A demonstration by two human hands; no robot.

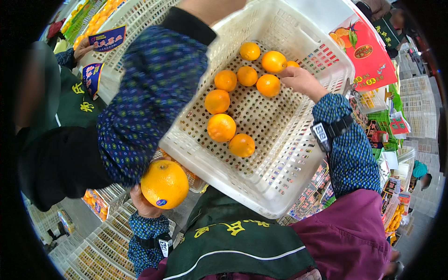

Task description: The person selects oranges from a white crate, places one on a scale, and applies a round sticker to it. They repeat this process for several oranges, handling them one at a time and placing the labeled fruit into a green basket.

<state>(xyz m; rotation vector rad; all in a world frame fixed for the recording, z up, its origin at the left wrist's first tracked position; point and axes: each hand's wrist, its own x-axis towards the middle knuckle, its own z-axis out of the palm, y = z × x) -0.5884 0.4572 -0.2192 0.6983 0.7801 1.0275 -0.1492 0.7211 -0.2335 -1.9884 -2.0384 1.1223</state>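
At the lower left, my left hand [145,204] is closed around a large orange [164,184] with a small blue sticker, outside the crate. My right hand [303,82] reaches into a white perforated plastic crate [275,205] from the right. Its fingers are at a partly hidden orange [292,64], beside another orange [274,61]. Several more oranges, among them one near the front [241,145], lie loosely on the crate floor, toward its left and far side. Both my forearms wear dotted blue sleeves with a dark wrist strap.
Another person's dotted sleeve [154,93] crosses the crate's left side, with that hand [212,9] at the top edge. A hand [84,48] at far left holds a dark blue label [107,39]. A red printed carton [368,53] stands right; stacked crates [100,242] lie lower left.
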